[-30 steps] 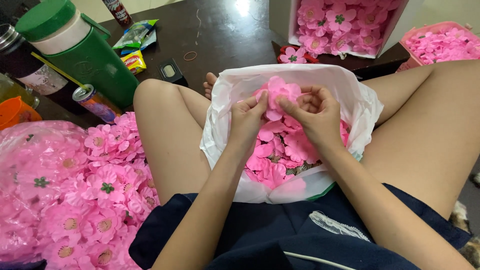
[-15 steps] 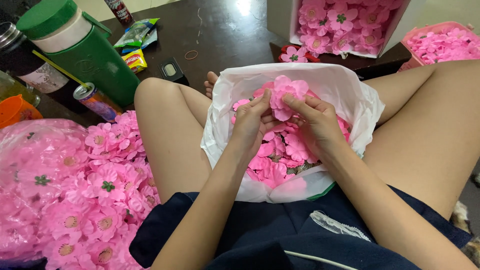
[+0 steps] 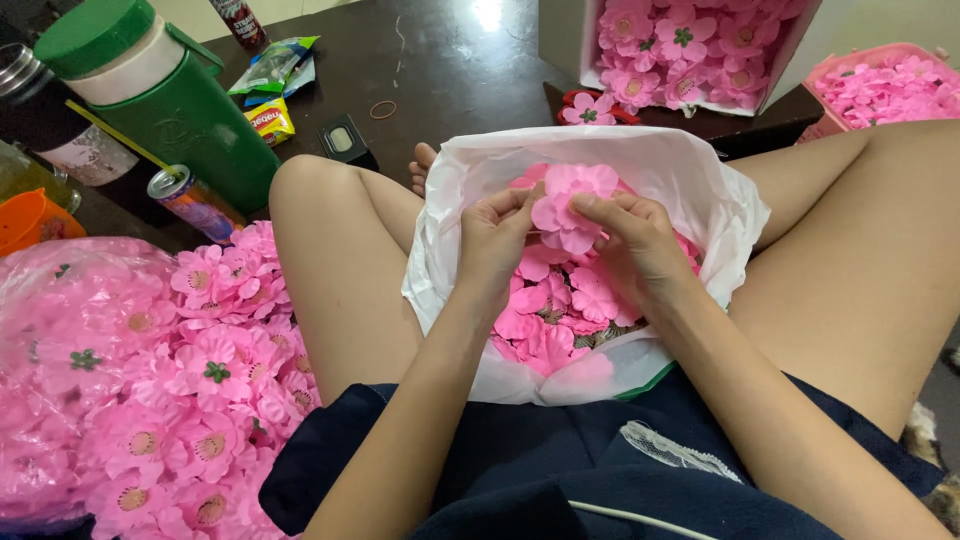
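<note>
Both hands have lifted slightly since a moment ago, raising a pink flower clear of the bag in the lap.

A heap of pink flowers (image 3: 170, 390) fills the left; a white plastic bag (image 3: 700, 190) of petals sits between the thighs; a green jug (image 3: 170, 100) stands on the dark table (image 3: 470, 60). The left hand (image 3: 495, 240) and right hand (image 3: 635, 245) pinch the pink flower (image 3: 568, 205) by its edges. It looks light, soft and easily creased, best held near the centre.
</note>
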